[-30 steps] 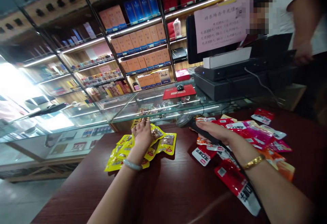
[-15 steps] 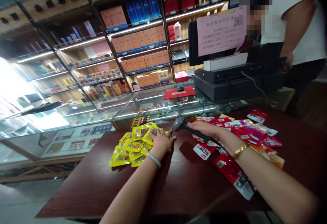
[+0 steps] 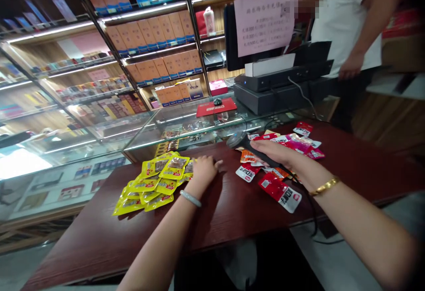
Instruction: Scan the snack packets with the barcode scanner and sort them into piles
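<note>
My right hand [image 3: 274, 151] is wrapped round the dark handle of a corded barcode scanner [image 3: 255, 149], its head pointing left over the table. At the right edge of a pile of yellow snack packets [image 3: 151, 184], my left hand [image 3: 205, 170] rests with its thumb spread out to the right; its other fingers are partly hidden behind the hand. Below and behind the scanner lie red, orange and pink snack packets [image 3: 300, 143]. One red and white packet [image 3: 280, 192] lies nearer to me, below my right hand.
The dark red wooden table [image 3: 212, 220] meets a glass display counter [image 3: 186, 125]. On the counter are a red mouse pad [image 3: 229, 105], a mouse [image 3: 217, 101] and a dark till [image 3: 259, 98] with a paper sign [image 3: 265, 25]. A person in a white shirt [image 3: 352, 21] stands behind it.
My left hand has drawn back from on top of the yellow packets to their right edge. The scanner stays in my right hand. The whole view has shifted, showing more of the table's near edge.
</note>
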